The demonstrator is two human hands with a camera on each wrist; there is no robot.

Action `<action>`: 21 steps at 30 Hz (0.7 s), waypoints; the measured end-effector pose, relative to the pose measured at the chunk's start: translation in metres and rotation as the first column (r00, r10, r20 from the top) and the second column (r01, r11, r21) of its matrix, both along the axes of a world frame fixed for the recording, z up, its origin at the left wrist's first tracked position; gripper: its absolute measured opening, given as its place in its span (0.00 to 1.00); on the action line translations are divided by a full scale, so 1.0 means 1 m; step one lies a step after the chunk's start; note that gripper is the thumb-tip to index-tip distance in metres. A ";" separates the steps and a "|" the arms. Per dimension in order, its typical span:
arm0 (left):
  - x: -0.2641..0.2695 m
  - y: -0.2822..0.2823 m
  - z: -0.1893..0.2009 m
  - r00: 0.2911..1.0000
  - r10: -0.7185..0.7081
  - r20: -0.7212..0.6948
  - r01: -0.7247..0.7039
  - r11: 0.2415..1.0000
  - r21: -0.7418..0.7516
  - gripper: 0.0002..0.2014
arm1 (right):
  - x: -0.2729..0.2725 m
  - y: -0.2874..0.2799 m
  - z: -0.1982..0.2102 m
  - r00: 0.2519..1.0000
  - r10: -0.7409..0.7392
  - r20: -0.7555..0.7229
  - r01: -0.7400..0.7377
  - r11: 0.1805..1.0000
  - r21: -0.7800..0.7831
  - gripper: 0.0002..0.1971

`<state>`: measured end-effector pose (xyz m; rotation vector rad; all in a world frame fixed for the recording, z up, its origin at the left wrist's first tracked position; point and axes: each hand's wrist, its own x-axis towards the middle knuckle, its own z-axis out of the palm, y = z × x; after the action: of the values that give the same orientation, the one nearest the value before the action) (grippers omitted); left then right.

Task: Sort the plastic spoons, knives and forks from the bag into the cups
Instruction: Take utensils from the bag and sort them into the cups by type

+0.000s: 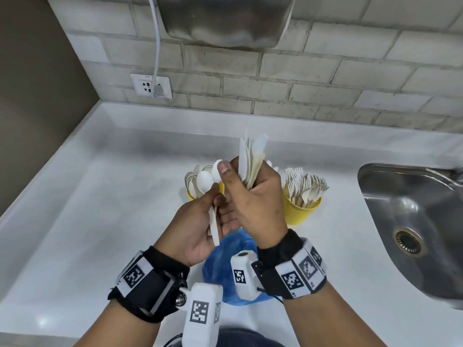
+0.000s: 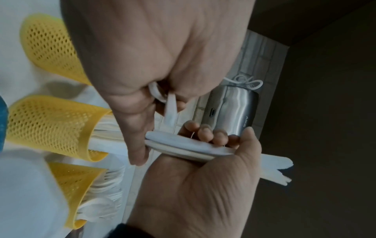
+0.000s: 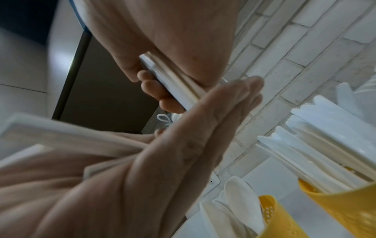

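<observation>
My left hand (image 1: 209,204) grips two white plastic spoons (image 1: 205,181) by their handles, bowls up. My right hand (image 1: 241,181) grips a bundle of white and cream knives (image 1: 250,156) with the blades pointing up, and its thumb rests on one spoon bowl. Both hands meet above the blue bag (image 1: 233,269). Behind them stand yellow mesh cups: the spoon cup (image 1: 191,195) on the left and the fork cup (image 1: 300,211) on the right. The knife cup (image 3: 343,202) between them is hidden by my right hand in the head view. The spoon handles (image 3: 173,80) show in the right wrist view.
A white counter (image 1: 100,221) runs to a brick-tiled wall. A steel sink (image 1: 413,221) lies at the right. A wall socket (image 1: 151,85) with a white cable and a steel wall unit (image 1: 225,18) sit behind the cups.
</observation>
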<state>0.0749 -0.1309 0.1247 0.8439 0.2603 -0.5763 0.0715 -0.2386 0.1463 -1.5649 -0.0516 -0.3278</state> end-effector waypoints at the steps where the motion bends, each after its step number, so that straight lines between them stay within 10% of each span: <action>1: 0.001 0.001 -0.003 1.000 -0.008 0.000 0.008 1.000 -0.009 0.14 | -0.001 0.000 0.000 1.000 0.004 0.004 -0.004 1.000 -0.022 0.14; 10: 0.001 0.006 -0.002 0.992 0.127 0.009 -0.127 0.991 0.033 0.22 | 0.007 -0.020 -0.002 0.990 -0.117 0.074 0.134 0.943 -0.305 0.18; 21: -0.001 0.012 -0.003 0.986 0.113 0.119 -0.139 0.963 0.233 0.21 | 0.023 -0.080 -0.002 0.914 -0.405 -0.001 0.402 0.908 -0.116 0.15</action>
<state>0.0737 -0.1188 0.1216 1.0807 0.2890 -0.3837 0.0941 -0.3187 0.1440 -1.6885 0.2839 -0.6402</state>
